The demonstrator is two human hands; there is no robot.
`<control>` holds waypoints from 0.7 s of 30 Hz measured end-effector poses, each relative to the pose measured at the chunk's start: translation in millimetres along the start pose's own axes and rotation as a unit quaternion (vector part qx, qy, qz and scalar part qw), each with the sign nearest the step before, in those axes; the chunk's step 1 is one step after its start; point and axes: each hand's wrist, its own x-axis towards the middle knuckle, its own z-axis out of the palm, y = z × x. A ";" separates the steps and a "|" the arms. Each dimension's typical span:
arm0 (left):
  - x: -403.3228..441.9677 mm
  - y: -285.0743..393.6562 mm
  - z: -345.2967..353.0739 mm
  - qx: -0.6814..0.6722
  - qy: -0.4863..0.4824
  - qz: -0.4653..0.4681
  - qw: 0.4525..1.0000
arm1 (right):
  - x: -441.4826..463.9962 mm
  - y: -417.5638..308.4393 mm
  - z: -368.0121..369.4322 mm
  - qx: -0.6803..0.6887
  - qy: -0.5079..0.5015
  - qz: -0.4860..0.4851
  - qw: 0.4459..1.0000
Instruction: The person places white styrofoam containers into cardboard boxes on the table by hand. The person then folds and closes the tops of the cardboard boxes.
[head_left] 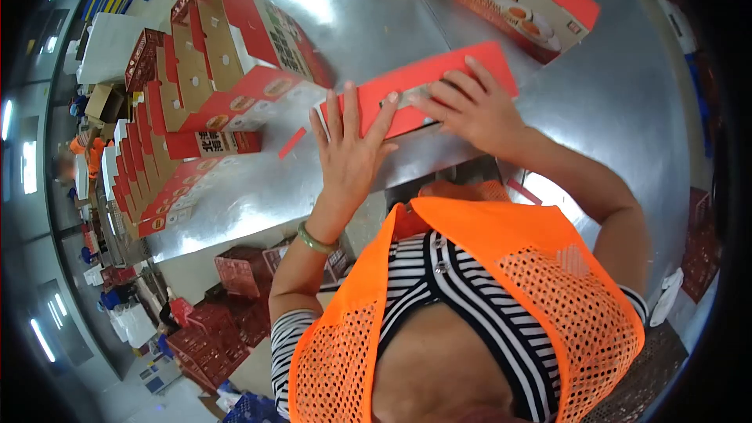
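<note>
A red carton (486,66) lies on the steel table in front of me, its long red face turned up with a pale slot-like part in the middle. My left hand (351,137), with a green bangle on its wrist, rests on the carton's left part, fingers spread. Across the right part lies my right hand (478,106), its fingers outstretched and flat against the red cardboard. Both hands press on the carton without gripping it. Beside my left hand lies a small red strip (292,143) on the table.
Rows of open-topped red cartons (196,121) stand on the left of the steel table (627,110). A closed carton with a top handle (521,4) stands at the back right. Dark red crates (207,337) sit on the floor at lower left. A person in orange (94,157) is far left.
</note>
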 end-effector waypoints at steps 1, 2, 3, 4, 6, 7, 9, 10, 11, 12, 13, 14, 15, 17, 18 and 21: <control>-0.7 -0.6 6.4 -0.008 0.018 -0.004 1.000 | 0.4 3.9 0.7 -0.011 0.005 -0.005 1.000; -1.3 0.8 4.3 -0.016 0.030 -0.005 0.999 | 0.4 0.4 -1.4 0.019 0.004 0.013 1.000; 0.4 0.4 1.5 -0.014 0.037 0.003 0.999 | 0.2 -0.7 -3.8 0.047 0.005 0.035 0.998; 2.7 0.2 -2.0 -0.025 0.028 -0.005 0.999 | -2.5 3.4 -7.1 0.039 0.009 0.040 0.998; 5.3 1.5 -3.5 -0.043 0.028 -0.012 0.999 | -7.7 18.2 -18.5 0.211 0.003 0.086 0.974; 7.6 -1.1 -0.7 -0.040 0.027 -0.006 0.999 | -6.5 23.9 -24.3 0.199 0.006 0.084 0.976; 9.1 -1.8 -2.1 -0.031 0.030 0.015 0.999 | -1.5 24.5 -37.6 -0.022 -0.070 0.013 0.997; 12.0 -4.7 -2.1 -0.032 0.036 0.022 0.999 | 0.0 28.2 -36.9 -0.030 -0.068 0.017 0.997; 14.0 -7.6 -2.4 -0.048 0.043 0.032 0.997 | 4.7 34.4 -34.1 0.000 -0.091 0.007 0.996; 15.2 -8.6 -2.4 -0.062 0.051 0.036 0.996 | 9.8 40.2 -33.1 0.032 -0.114 -0.010 0.993; 17.8 -8.5 -1.6 -0.056 0.057 0.023 0.997 | 11.2 43.7 -37.8 0.032 -0.111 -0.025 0.993; 24.1 -10.0 -5.1 -0.072 0.042 0.038 0.996 | 16.3 44.5 -48.4 0.071 -0.175 0.027 0.982; 25.8 -15.0 -9.3 -0.084 0.026 0.049 0.995 | 20.3 43.7 -50.2 0.110 -0.236 0.073 0.963; 24.5 -19.5 0.4 -0.066 0.100 0.029 0.992 | 4.7 51.3 -41.7 0.070 -0.148 0.064 0.984; 26.4 -28.8 4.2 -0.065 0.170 0.040 0.982 | -1.8 57.8 -41.7 0.038 -0.124 0.083 0.988; 11.2 -69.4 -4.2 -0.074 0.326 -0.169 0.927 | -15.6 83.6 -52.6 -0.042 -0.151 0.232 0.960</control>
